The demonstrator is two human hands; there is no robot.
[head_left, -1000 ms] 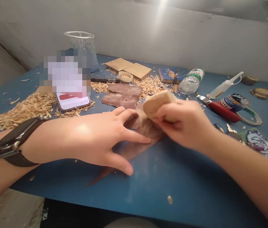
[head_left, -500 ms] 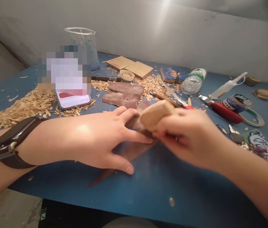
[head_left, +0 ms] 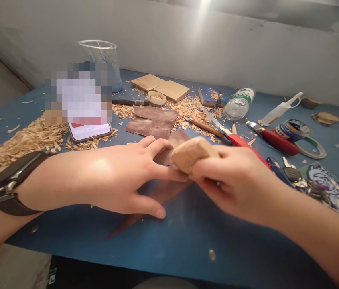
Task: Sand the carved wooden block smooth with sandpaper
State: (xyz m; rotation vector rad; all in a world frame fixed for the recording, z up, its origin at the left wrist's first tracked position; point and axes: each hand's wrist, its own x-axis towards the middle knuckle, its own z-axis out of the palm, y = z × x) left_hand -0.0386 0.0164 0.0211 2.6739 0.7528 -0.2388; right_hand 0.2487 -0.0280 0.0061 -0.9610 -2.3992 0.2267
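My left hand (head_left: 124, 174) lies flat with spread fingers over a reddish-brown sheet of sandpaper (head_left: 160, 194), which shows on both sides of it. A dark watch (head_left: 13, 182) is strapped on the left wrist. My right hand (head_left: 232, 178) is closed around a pale carved piece of wood (head_left: 191, 153), which rests on or just above the sandpaper, right beside the left fingertips. The underside of the wood is hidden. Torn brown sandpaper (head_left: 153, 123) lies just beyond the left hand.
Wood shavings (head_left: 25, 138) are heaped at the left beside a phone (head_left: 89, 130). Behind stand a clear cup (head_left: 113, 72) and flat boards (head_left: 171, 90). On the right lie a red-handled knife (head_left: 280, 140), a plastic bottle (head_left: 240, 104), tape (head_left: 315, 147) and keys (head_left: 292, 173).
The whole view has shifted slightly, so things sit a little further left and most a bit lower. Both hands keep nearly the same pose, with the wood still in my right hand.
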